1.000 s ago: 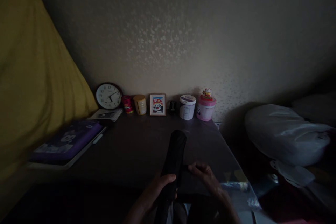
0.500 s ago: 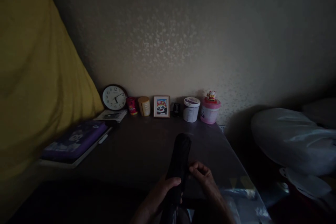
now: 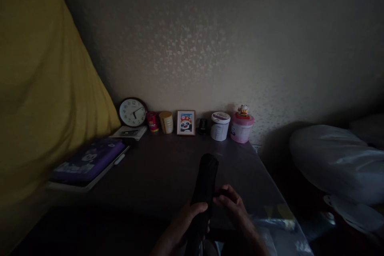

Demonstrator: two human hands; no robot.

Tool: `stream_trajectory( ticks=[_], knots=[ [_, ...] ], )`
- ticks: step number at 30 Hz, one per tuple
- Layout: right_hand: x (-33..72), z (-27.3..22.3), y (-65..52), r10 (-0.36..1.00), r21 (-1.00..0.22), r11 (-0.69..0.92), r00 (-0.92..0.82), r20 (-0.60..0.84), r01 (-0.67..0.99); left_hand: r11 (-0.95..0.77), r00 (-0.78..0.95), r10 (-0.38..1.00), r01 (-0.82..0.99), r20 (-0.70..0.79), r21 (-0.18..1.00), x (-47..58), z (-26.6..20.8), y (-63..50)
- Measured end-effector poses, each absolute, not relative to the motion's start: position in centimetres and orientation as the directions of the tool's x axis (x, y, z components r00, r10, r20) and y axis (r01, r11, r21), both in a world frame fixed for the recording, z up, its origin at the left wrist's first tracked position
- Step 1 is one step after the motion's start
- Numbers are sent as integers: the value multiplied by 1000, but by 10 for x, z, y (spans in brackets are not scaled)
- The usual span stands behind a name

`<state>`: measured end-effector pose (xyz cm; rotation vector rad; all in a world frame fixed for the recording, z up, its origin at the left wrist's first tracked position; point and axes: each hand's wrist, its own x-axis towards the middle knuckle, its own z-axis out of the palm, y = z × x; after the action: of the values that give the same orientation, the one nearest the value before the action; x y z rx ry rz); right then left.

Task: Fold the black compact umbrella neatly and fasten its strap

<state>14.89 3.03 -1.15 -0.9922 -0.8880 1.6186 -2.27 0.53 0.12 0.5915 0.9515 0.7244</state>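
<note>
Wallpaper (image 3: 192,48) with a faint flower pattern fills the upper view, and a big yellow cloth (image 3: 39,100) slopes down on the left. At the right lies a pale bundle of bedding or bags (image 3: 336,160); the light is too dim to tell which. Below the wall spreads the dark bench (image 3: 156,172), partly covered by a clear sheet that shines near its right edge. On its left side rests a purple case with a cartoon print (image 3: 88,160) on top of a flat white board, and behind it a small booklet (image 3: 129,132). Along the wall stand, from left to right, a round clock (image 3: 132,112), a red tin (image 3: 153,121), a yellow jar (image 3: 166,122), a framed panda picture (image 3: 186,122), a small dark object (image 3: 203,126), a white tub (image 3: 220,126) and a pink tub with a small figurine on its lid (image 3: 241,127). Near the front middle, a folded black umbrella (image 3: 205,176) stands tilted above the bench, its top end pointing toward the tubs. The left hand (image 3: 189,222) wraps its fingers closed around the umbrella's lower part. The right hand (image 3: 234,206) is just beside it, its fingers (image 3: 220,200) pinched on something dark at the umbrella's side, perhaps its strap, though that is too dark to make out
</note>
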Motion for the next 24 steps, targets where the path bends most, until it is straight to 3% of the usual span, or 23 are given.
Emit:
stream_trajectory(
  ticks=[4, 10, 19, 24],
  knots=[
    [146, -6, 29, 983, -941, -168, -117, -139, -293, 638, 340, 766, -296, -545, 711, -24, 2, 6],
    [149, -26, 31, 961, -892, -278, -103, -258, -358, 656, 329, 753, -305, -570, 690, -24, 1, 7],
    [149, -36, 29, 977, -906, -214, -84, -197, -366, 664, 373, 743, -303, -556, 684, -27, -4, 8],
    [152, -40, 26, 968, -884, -240, -33, -248, -402, 672, 393, 734, -305, -554, 674, -28, -6, 10]
  ],
)
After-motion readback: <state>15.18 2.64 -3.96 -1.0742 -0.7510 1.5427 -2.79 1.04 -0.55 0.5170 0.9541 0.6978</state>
